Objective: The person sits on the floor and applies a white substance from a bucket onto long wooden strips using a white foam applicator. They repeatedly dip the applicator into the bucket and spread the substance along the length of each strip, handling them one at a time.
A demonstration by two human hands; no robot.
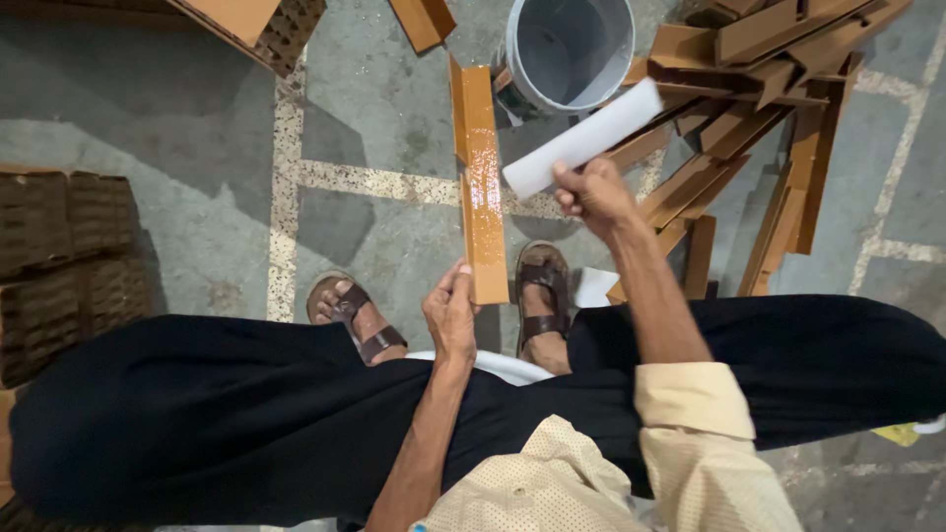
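Stacked trays, far left: we note dark brown moulded trays piled at the left edge; count not determinable.
Feet: two, in brown strap sandals, on the grey concrete floor.
Left hand: our left hand grips the near end of the long orange-brown angle strip, fingers pinched on its near corner.
Strip, position: it runs from between our feet away toward the far bucket, near end lifted in the hand, far end seemingly resting on the floor.
Strip, handling: one strip in hand. We judge it stiff and light. Its face shines wet along most of its length, so likely slippery and easily marked; best held at the near end or by the edges, as now.
Bucket: one grey plastic bucket, far centre, open-topped.
Right hand: our right hand is closed around one white flat rectangular piece, held above the strip's right side, not touching it.
Pile, far right: many similar orange-brown angle strips heaped crosswise; beyond reliable counting.
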